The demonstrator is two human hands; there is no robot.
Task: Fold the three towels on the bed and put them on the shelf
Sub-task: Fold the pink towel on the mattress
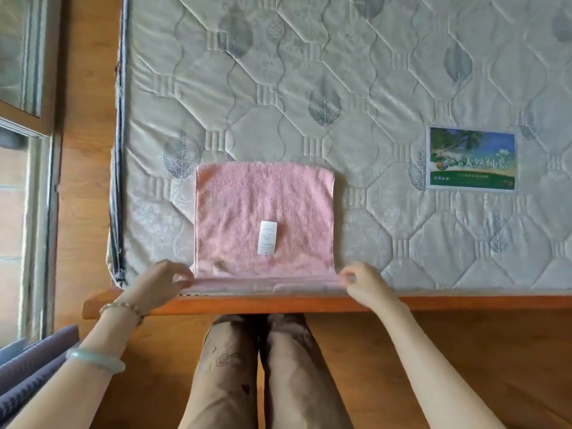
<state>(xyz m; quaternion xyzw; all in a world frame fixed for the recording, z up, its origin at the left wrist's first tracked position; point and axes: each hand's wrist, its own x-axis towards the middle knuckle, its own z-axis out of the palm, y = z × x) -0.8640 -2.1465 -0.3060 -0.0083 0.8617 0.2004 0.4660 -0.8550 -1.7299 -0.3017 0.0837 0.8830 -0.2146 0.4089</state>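
A pink towel (pixel 263 209) lies flat on the quilted mattress (pixel 387 88) near its front edge, with a white care label (pixel 267 238) facing up. My left hand (pixel 161 284) pinches the towel's near left corner. My right hand (pixel 362 281) pinches the near right corner. The near edge of the towel looks blurred between the two hands. No other towel and no shelf are in view.
The orange wooden bed frame (pixel 464 303) runs along the front of the mattress. A printed picture label (pixel 472 157) sits on the mattress at the right. A window (pixel 21 150) is at the left, purple fabric (pixel 28 376) at the lower left, wooden floor below.
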